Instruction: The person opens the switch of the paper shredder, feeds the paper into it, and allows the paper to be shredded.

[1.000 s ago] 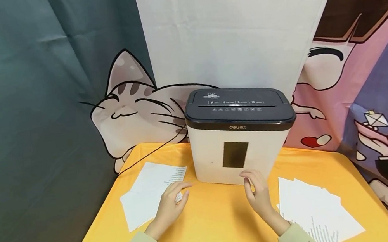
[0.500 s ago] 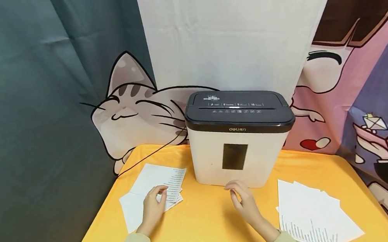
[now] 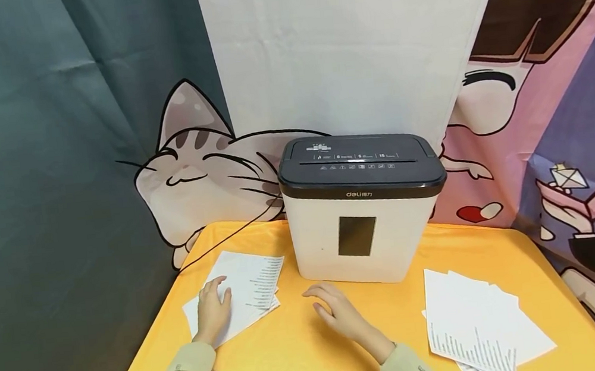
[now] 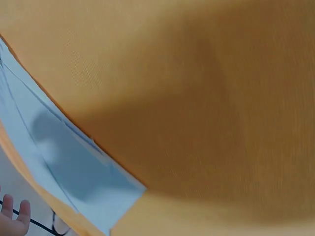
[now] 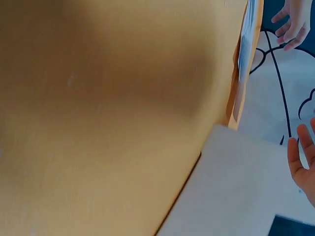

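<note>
My left hand (image 3: 214,308) hovers over the left stack of printed paper sheets (image 3: 253,279), fingers loosely bent and nothing in them. In the left wrist view those sheets (image 4: 93,172) lie at the lower left under a hand's shadow, with the left fingertips (image 4: 22,211) in the corner. My right hand (image 3: 339,313) is above the yellow cloth in front of the paper shredder (image 3: 308,238), relaxed and holding nothing. The right wrist view catches the right hand (image 5: 306,162) at the right edge, near the shredder's white side (image 5: 221,182), and the left hand (image 5: 294,22) at the top.
Another stack of printed sheets (image 3: 477,323) is spread on the right of the yellow tablecloth (image 3: 293,359). A black cord (image 3: 232,236) runs from the shredder to the table's left edge. Printed cloth hangings (image 3: 343,44) stand close behind.
My left hand has moved left, from the inner edge of the left paper stack to over it. My right hand has shifted left across the shredder's front. The papers and shredder stay in place.
</note>
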`<state>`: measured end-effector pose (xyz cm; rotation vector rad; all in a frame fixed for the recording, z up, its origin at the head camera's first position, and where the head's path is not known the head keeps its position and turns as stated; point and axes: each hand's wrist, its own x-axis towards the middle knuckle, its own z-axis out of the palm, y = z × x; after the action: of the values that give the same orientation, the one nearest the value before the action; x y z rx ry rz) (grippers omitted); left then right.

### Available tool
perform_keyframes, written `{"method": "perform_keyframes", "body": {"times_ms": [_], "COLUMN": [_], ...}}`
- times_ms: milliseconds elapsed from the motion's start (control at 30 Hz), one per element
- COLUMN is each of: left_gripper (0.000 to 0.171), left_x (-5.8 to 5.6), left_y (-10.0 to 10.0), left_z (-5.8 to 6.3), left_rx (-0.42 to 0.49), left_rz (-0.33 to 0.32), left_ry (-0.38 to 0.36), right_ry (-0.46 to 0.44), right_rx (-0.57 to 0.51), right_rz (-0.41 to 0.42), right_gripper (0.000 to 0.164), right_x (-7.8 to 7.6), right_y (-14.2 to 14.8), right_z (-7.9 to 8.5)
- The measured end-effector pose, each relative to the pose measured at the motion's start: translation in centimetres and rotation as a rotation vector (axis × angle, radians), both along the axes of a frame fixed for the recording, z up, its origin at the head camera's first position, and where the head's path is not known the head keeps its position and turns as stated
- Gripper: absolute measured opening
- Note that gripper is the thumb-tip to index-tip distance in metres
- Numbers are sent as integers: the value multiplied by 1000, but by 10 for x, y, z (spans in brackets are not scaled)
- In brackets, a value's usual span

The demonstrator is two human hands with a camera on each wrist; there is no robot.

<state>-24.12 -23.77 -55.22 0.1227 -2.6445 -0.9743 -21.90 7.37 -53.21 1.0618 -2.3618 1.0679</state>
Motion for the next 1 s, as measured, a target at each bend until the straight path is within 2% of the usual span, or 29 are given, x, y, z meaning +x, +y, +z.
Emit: {"method": "perform_keyframes", "body": {"times_ms": [167, 267, 433, 500, 633, 800, 900, 1000], "left_gripper": [30, 33, 36, 36, 34, 33, 39, 52], "left_x": [-13, -21, -33, -36, -41, -46, -47, -46], "left_y": [-2, -2, -5, -6, -11, -16, -19, -21], "left_z": [-2, 0, 6, 9, 10, 4, 1, 0], "left_rx": [-32, -42, -76, -94, -119, -135, -175, -209], "left_rz": [18, 5, -19, -20, -18, 3, 39, 54], "left_ry": [30, 11, -57, -71, -101, -138, -198, -330], "right_ry": [-91, -148, -367, -476, -638, -764, -818, -871], "right_rx": [-54, -68, -113, -156, -265, -378, -408, -436], "right_rz": [0, -29, -56, -46, -25, -41, -63, -101], "right_gripper": [24, 24, 26, 28, 29, 28, 29, 30], "right_x": [-1, -2, -6, -8, -13, -19, -23, -24], "right_y": [-12, -22, -42, -48, -59, -68, -75, -80], "right_z": [-8, -11, -12, -13, -19, -30, -35, -34]}}
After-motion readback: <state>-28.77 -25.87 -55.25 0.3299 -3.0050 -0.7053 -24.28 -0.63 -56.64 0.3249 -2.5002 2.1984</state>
